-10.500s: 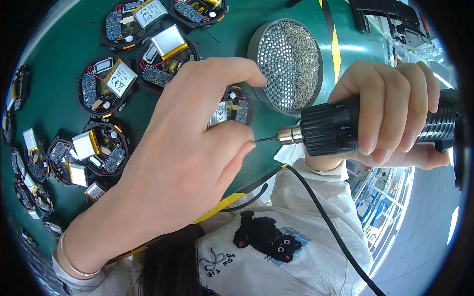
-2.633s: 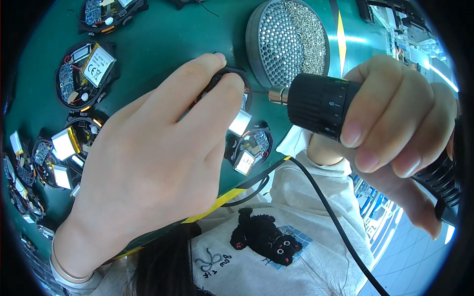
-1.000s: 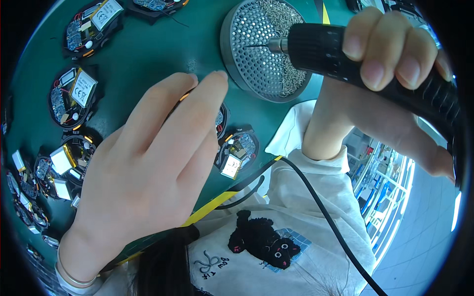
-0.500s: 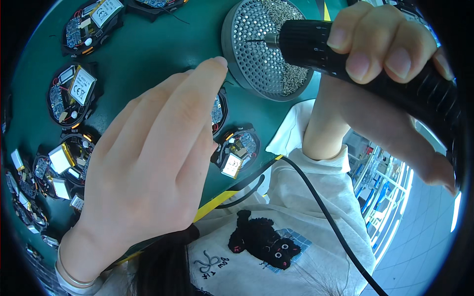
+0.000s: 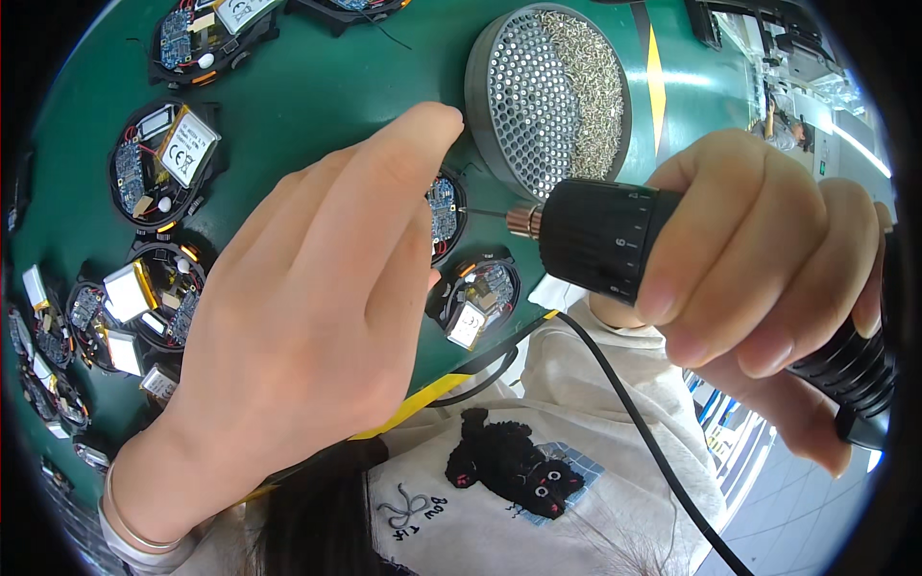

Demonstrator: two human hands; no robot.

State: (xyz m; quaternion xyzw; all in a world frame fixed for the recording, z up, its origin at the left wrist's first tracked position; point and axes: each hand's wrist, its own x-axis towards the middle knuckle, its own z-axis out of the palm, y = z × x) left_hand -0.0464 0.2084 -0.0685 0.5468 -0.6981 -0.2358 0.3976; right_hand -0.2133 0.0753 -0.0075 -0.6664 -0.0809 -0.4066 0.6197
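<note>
My right hand [image 5: 759,259] is wrapped round a black electric screwdriver [image 5: 595,235] with a numbered collar. Its thin bit points left, and the tip is at the circuit board of a round black electronic unit [image 5: 446,216]; whether a screw sits on the tip is too small to tell. My left hand [image 5: 307,278] curls over that same unit from the left and covers most of it, so only its right part shows. Just beyond the bit stands a round grey screw tray [image 5: 477,106] with a perforated plate and a heap of small screws [image 5: 588,91] on its right half.
Close to the table's near edge lies another round unit [image 5: 480,298] with a white battery. Several more units, such as one unit [image 5: 163,163], cover the left of the green table [image 5: 317,96]. A black cable [image 5: 634,413] runs past my lap. A person [image 5: 783,130] is far right.
My right hand has brought the screwdriver from over the screw tray down toward me, to the unit under my left hand. The whole view has shifted slightly. My left hand keeps its hold.
</note>
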